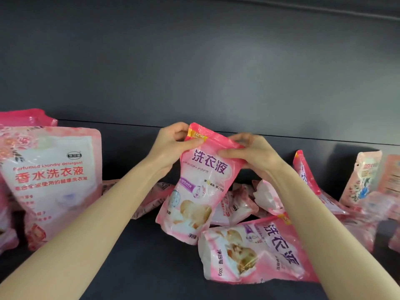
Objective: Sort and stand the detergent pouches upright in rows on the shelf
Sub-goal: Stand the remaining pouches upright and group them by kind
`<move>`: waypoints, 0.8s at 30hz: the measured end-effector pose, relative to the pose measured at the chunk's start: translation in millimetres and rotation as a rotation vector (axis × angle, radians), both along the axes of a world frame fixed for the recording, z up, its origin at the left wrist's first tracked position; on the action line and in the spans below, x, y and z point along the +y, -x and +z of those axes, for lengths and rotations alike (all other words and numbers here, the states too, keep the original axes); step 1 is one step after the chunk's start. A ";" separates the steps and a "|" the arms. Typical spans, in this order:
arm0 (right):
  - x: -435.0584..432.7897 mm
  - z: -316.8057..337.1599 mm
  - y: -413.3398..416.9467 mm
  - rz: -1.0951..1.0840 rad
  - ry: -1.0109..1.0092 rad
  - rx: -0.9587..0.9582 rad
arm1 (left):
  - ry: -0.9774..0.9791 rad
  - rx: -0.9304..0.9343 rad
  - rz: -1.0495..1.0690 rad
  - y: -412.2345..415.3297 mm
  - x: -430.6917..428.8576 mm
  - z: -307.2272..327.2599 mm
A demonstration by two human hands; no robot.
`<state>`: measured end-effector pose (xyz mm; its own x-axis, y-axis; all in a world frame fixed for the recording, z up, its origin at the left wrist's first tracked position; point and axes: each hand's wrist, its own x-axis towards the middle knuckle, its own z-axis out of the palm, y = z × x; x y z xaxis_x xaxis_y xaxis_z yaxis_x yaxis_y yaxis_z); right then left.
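Pink detergent pouch stood tilted over the dark shelf | left hand pinched its top-left corner | right hand gripped its top-right edge | more pouches lay flat nearby

Pouch you're gripping: pink, white centre, purple lettering, yellow corner by your left thumb; shelf looks dark grey.

The pouch you hold reads "洗衣液" in purple, with "NEW" at its top corner. The large pouch to your left reads "Perfumed laundry detergent" and "香水洗衣液". The lying pouch shows "洗衣液" and "500g".
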<state>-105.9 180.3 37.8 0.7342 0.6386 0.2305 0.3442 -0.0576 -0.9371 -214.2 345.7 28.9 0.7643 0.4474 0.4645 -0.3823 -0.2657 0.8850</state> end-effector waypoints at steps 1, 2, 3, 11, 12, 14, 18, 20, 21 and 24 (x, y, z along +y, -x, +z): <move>-0.4 -1.2 0.4 0.034 0.026 0.040 | 0.019 -0.021 -0.001 1.4 -0.5 0.8; -1.1 -2.1 2.7 0.072 0.055 0.082 | 0.036 -0.045 -0.002 2.5 -0.8 2.4; -1.6 -3.7 5.6 0.115 0.075 0.124 | 0.049 -0.069 0.001 3.6 -1.2 4.1; 6.3 6.4 10.4 0.051 -0.048 -0.034 | 0.153 -0.137 -0.008 12.7 3.3 10.6; 7.9 7.9 9.7 0.036 -0.052 -0.050 | 0.162 -0.073 -0.045 13.4 5.3 9.6; 10.4 10.0 8.3 0.019 -0.059 -0.065 | 0.126 0.134 -0.135 15.7 11.4 1.4; 15.7 13.9 1.3 -0.046 -0.088 -0.099 | 0.018 0.392 -0.275 17.8 21.7 -18.6; 19.8 14.8 -4.5 -0.118 -0.108 -0.123 | -0.044 0.393 -0.263 12.6 22.2 -21.3; 21.8 15.0 -7.5 -0.148 -0.119 -0.132 | -0.075 0.372 -0.232 8.3 21.8 -21.9; 27.2 14.3 -15.6 -0.190 -0.159 -0.154 | -0.103 0.290 -0.133 -7.2 21.2 -24.6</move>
